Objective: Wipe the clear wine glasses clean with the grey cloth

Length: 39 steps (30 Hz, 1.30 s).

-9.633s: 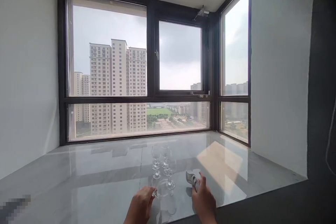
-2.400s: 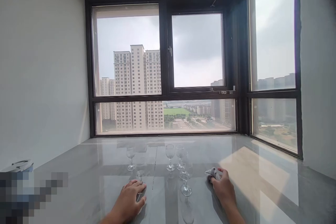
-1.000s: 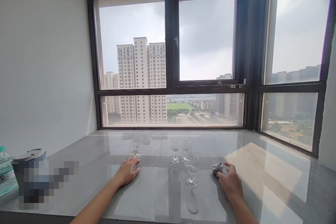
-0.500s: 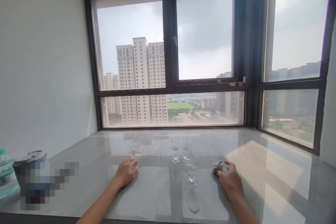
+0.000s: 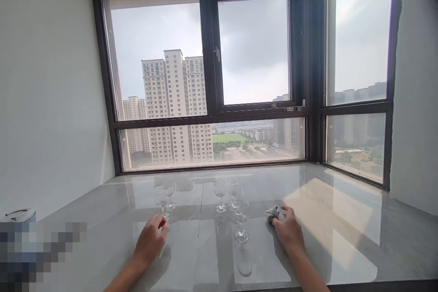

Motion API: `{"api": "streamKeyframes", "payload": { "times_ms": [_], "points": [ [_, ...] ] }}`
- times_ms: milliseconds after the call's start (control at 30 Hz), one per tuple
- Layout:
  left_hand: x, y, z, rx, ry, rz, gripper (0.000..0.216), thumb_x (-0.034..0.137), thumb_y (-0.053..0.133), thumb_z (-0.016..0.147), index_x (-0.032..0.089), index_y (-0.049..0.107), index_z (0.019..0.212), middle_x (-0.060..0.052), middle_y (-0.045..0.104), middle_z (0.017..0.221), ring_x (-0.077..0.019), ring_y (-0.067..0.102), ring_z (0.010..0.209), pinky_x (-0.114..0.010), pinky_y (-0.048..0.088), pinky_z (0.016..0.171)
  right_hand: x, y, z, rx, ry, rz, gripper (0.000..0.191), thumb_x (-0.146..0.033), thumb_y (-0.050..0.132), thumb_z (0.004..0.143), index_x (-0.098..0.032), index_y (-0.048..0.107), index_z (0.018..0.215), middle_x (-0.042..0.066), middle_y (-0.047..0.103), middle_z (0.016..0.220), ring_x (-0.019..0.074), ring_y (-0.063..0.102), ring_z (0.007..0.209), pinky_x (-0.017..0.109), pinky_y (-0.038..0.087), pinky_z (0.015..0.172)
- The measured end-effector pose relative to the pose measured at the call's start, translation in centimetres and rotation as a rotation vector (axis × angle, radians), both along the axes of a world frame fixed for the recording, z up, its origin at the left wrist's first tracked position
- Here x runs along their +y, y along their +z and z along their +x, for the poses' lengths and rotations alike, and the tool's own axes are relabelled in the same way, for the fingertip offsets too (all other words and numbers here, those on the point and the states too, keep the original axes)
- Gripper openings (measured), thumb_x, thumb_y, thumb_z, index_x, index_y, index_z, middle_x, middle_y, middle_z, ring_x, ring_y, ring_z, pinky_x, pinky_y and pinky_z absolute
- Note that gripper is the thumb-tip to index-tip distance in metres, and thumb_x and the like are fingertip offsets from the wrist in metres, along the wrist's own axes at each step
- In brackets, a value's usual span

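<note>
Several small clear stemmed glasses stand on a glossy grey stone sill (image 5: 308, 246) below a big window. Two glasses (image 5: 165, 199) stand at the left, two glasses (image 5: 226, 192) in the middle, and one nearer glass (image 5: 241, 223) in front of them. My left hand (image 5: 149, 240) hovers just short of the left pair, fingers loosely curled, holding nothing. My right hand (image 5: 288, 233) rests on the sill, closed over a crumpled grey cloth (image 5: 274, 213), to the right of the nearer glass.
A metal-lidded container (image 5: 18, 215) sits at the far left edge above a blurred patch. White walls close both sides; dark window frames (image 5: 208, 114) run behind the sill. A sunlit patch (image 5: 328, 219) lies at the right.
My left hand has let go of the glass it set beside the far-left one and drawn back toward me. My right hand stays on the cloth. The view shifted slightly left.
</note>
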<state>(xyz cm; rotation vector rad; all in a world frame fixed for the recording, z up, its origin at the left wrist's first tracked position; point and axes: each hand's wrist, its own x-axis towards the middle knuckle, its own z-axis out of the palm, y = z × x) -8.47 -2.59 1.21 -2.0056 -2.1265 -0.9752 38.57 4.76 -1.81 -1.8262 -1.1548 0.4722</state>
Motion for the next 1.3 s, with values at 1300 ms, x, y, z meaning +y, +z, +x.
{"api": "streamKeyframes", "payload": {
  "times_ms": [1300],
  "points": [
    [-6.5, -0.3, -0.7, 0.087, -0.255, -0.28, 0.043, 0.049, 0.053, 0.092, 0.047, 0.068, 0.132, 0.006, 0.065, 0.143, -0.0336, 0.041, 0.145, -0.054, 0.029, 0.124, 0.4, -0.6, 0.5, 0.015, 0.044, -0.011, 0.064, -0.042, 0.054, 0.079, -0.02, 0.045, 0.139, 0.022, 0.067, 0.132, 0.0372, 0.068, 0.113, 0.041, 0.051, 0.086]
  ]
}}
